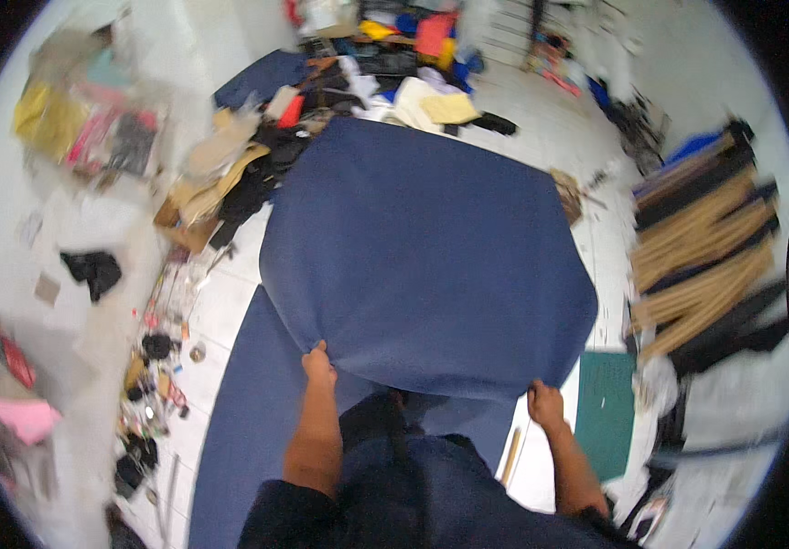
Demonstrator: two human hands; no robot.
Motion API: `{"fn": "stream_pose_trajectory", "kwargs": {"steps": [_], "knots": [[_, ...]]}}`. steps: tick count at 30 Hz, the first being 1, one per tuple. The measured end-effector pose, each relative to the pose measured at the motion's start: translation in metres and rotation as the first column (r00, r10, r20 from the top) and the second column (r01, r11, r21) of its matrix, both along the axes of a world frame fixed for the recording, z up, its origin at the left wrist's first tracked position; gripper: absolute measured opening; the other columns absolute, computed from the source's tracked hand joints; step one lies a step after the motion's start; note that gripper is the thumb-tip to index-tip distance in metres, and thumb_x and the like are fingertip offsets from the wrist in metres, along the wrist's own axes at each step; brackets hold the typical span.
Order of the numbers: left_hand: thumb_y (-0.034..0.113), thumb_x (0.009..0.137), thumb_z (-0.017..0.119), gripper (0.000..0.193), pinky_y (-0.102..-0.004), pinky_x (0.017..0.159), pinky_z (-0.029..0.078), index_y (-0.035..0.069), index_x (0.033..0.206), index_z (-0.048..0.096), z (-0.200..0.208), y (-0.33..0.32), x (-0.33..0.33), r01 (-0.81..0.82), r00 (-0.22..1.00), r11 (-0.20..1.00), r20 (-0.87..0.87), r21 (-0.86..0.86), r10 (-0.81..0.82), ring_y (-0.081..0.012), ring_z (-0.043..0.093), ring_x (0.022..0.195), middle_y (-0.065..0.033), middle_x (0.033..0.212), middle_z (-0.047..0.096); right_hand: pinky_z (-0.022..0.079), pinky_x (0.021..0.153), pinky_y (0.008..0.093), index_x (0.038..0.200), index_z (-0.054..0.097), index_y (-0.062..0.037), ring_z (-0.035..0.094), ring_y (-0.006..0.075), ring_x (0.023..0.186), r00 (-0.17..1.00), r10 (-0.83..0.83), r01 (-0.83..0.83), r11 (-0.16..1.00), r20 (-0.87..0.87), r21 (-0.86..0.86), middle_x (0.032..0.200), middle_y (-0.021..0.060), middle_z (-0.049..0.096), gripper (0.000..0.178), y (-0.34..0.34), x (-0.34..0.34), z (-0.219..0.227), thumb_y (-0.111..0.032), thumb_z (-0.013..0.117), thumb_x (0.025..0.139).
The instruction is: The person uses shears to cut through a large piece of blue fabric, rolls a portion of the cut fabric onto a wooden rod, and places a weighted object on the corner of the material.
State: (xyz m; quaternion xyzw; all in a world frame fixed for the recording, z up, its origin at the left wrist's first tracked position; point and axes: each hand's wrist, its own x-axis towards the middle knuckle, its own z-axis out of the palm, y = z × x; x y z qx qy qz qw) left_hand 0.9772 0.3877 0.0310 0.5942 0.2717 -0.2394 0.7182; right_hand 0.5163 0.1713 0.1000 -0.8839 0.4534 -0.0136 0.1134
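A large sheet of dark blue fabric (431, 247) spreads out in front of me, its near edge lifted and bowed between my hands. My left hand (319, 362) is closed on that edge at the left. At the right, my right hand (544, 404) pinches the same edge near its corner. More blue material (243, 393) lies flat on the floor below the raised part, reaching toward the lower left. Whether it is the same piece or a second one, I cannot tell.
A green cutting mat (606, 416) and a wooden stick (510, 456) lie on the white tiled floor at the right. Long brown rolls (701, 247) lean by the right wall. Cardboard scraps (207, 188) and small clutter (152, 384) line the left; coloured cloths (435, 35) pile up far ahead.
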Motion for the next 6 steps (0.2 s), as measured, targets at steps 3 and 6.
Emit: {"fn": "stream_pose_trajectory", "kwargs": {"steps": [3,6], "knots": [[-0.001,0.088,0.059,0.041,-0.0507,0.096,0.049,-0.016,0.124,0.047,0.011,0.058,-0.031,0.016,0.994,0.997,0.104,-0.071,-0.009,-0.0366,0.06,0.108,-0.0246,0.125,0.056,0.05,0.067,0.0539,0.098,0.059,-0.0052,0.064,0.044,0.071,0.999,0.024,-0.024,1.0,0.028,-0.012,0.074,0.0238,0.064,0.017,0.065,-0.035,-0.015,-0.016,0.059,0.085],[-0.002,0.088,0.058,0.052,-0.0516,0.098,0.048,-0.016,0.134,0.038,0.023,0.119,-0.04,0.224,0.935,0.933,0.333,-0.282,-0.124,-0.0387,0.057,0.116,-0.0238,0.134,0.052,0.051,0.069,0.0532,0.103,0.06,-0.0066,0.065,0.0434,0.071,0.997,-0.048,0.047,0.999,0.053,0.022,0.074,0.0238,0.065,0.023,0.138,-0.056,-0.017,-0.017,0.061,0.083]]}}
